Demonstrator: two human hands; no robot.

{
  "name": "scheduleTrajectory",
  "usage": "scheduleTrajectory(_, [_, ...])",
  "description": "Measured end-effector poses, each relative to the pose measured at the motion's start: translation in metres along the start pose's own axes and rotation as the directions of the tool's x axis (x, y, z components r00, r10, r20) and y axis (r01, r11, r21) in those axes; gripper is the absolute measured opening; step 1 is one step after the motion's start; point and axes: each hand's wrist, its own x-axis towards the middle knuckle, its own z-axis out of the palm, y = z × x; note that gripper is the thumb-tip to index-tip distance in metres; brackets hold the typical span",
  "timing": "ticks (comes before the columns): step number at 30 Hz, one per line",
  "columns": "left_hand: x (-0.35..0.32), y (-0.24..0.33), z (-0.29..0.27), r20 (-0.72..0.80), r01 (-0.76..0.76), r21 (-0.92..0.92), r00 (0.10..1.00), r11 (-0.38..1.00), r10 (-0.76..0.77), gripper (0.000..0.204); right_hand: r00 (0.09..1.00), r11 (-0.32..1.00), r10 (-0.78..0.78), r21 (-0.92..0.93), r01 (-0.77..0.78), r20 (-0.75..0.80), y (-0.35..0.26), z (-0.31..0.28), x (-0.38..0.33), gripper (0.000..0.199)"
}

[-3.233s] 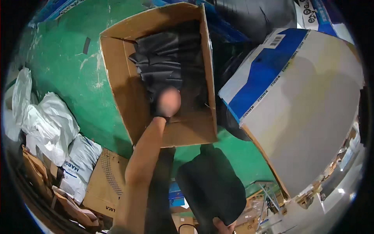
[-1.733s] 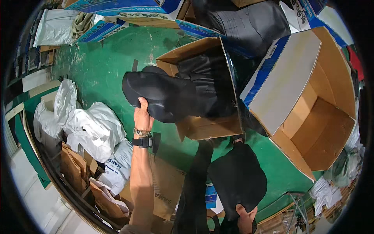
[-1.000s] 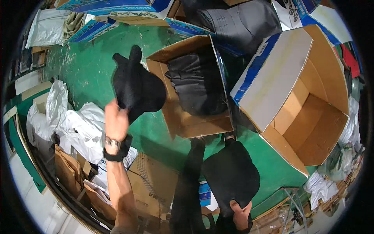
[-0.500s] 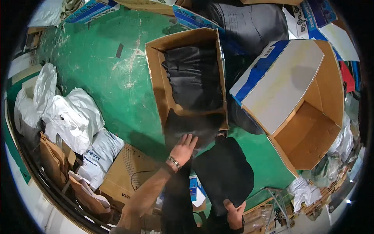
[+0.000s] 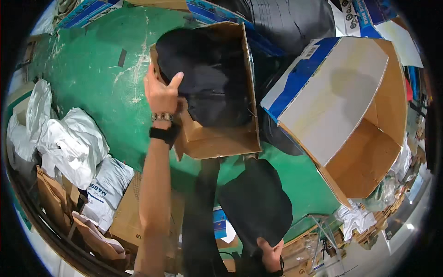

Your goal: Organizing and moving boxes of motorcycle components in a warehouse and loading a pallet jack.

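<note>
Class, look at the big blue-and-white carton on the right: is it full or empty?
Empty. The big carton lies tipped on its side, flaps open, and only bare brown and white inner walls show.

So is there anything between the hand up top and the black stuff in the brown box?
No, nothing visible. The left hand rests right at the left edge of the open cardboard box, its fingers against the black fabric inside. The right hand is far down below, holding a separate black piece.
</note>
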Motion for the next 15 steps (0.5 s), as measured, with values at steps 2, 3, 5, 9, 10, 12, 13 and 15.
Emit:
scheduleTrajectory(2, [-0.048,-0.009,0.032,0.215,0.222,0.001,0.952,0.975,-0.217,0.029,0.997,0.997,0.052,0.062,-0.048,-0.060,0.002,0.005,0.004,0.048])
scheduleTrajectory(3, [-0.079,-0.028,0.050,0.364,0.386,-0.234,0.886,0.892,-0.288,0.025,0.997,0.999,0.036,0.040,-0.034,-0.069,0.006,0.007,0.006,0.049])
scheduleTrajectory(5, [-0.130,-0.036,0.089,0.593,0.033,0.064,0.803,0.997,-0.065,0.028,0.994,1.000,0.015,0.010,-0.014,-0.104,0.010,0.004,0.013,0.050])
scheduleTrajectory(9, [-0.179,-0.091,0.147,0.761,-0.140,0.315,0.627,0.939,-0.162,0.043,0.986,0.986,0.161,-0.046,-0.163,-0.035,0.021,-0.004,0.019,0.051])
scheduleTrajectory(10, [-0.186,-0.096,0.154,0.778,-0.211,0.352,0.607,0.912,-0.160,0.044,0.990,0.990,0.141,-0.022,-0.142,-0.025,0.028,-0.006,0.024,0.051])
scheduleTrajectory(12, [-0.196,-0.112,0.163,0.792,-0.288,0.348,0.600,0.892,-0.115,0.042,0.978,0.979,0.165,-0.099,-0.178,-0.126,0.020,0.004,0.026,0.053])
scheduleTrajectory(13, [-0.200,-0.120,0.162,0.800,-0.370,0.348,0.596,0.862,-0.068,0.041,0.981,0.978,0.156,-0.123,-0.170,-0.113,0.017,0.006,0.030,0.056])
scheduleTrajectory(15, [-0.202,-0.109,0.163,0.791,-0.343,0.272,0.612,0.899,-0.006,0.038,0.982,0.978,0.140,-0.137,-0.157,-0.123,0.019,0.005,0.031,0.058])
